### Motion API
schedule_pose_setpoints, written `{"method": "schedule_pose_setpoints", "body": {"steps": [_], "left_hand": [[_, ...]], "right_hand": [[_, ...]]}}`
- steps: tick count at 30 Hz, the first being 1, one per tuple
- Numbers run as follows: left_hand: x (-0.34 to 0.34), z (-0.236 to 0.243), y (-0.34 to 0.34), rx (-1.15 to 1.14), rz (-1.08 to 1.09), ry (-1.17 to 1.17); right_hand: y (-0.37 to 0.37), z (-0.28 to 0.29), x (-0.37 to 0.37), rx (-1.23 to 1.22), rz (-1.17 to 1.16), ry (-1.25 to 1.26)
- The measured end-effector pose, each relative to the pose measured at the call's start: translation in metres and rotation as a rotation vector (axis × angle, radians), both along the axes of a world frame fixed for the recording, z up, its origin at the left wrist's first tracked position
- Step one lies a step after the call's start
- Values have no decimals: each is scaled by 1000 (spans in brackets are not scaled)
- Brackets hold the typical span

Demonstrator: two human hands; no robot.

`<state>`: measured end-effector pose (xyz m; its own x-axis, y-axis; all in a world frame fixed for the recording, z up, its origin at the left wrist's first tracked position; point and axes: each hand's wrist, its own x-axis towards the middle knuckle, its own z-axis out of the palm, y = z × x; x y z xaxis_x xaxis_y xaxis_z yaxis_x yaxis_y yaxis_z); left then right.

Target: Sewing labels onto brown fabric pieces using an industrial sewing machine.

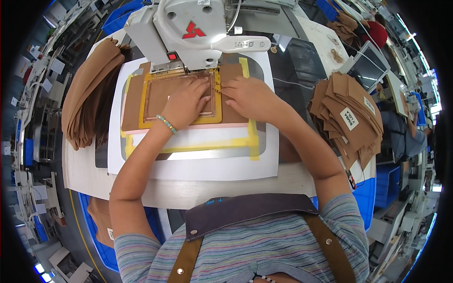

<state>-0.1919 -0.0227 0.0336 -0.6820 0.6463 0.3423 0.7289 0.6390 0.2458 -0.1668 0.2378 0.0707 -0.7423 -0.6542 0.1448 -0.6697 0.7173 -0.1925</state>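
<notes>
A yellow rectangular frame (142, 101) lies on a brown fabric panel (133, 106) under the head of a sewing machine (188, 30). My left hand (188, 101) rests inside the frame, fingers stretched forward and pressing flat on the brown material near the needle area. On the frame's right side my right hand (252, 98) lies with fingers extended, its fingertips at the yellow edge and the panel beneath. Neither hand is wrapped round anything. Under the panel is a white sheet (188, 172) marked with yellow tape (207, 143). My left hand hides part of the frame's inside.
A stack of brown pieces (92, 94) stands at the left of the table. Another stack of brown pieces with white labels (349, 113) lies to the right. Blue bins (99, 243) sit below the table. A tablet-like screen (367, 66) stands at the far right.
</notes>
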Motion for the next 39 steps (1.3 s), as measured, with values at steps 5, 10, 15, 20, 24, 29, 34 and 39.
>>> {"method": "schedule_pose_setpoints", "body": {"steps": [5, 10, 15, 20, 24, 29, 34, 39], "left_hand": [[7, 14, -26, 7, 22, -89], [19, 26, -54, 59, -37, -133], [39, 15, -50, -9, -160, -140], [33, 13, -50, 5, -182, -203], [29, 16, -49, -10, -196, -222], [29, 15, -47, 0, -180, -237], [25, 18, -50, -29, -205, -204], [16, 16, -46, -70, -210, -196]], "right_hand": [[-1, 4, 10, -122, 72, -4], [-23, -22, 17, -267, 302, 65], [-28, -28, 33, -157, 247, 223], [-27, -28, 32, -205, 252, 178], [-30, -30, 31, -223, 253, 183], [-31, -27, 33, -227, 239, 151], [-35, -29, 32, -231, 241, 203], [-31, -25, 34, -203, 180, 85]]}}
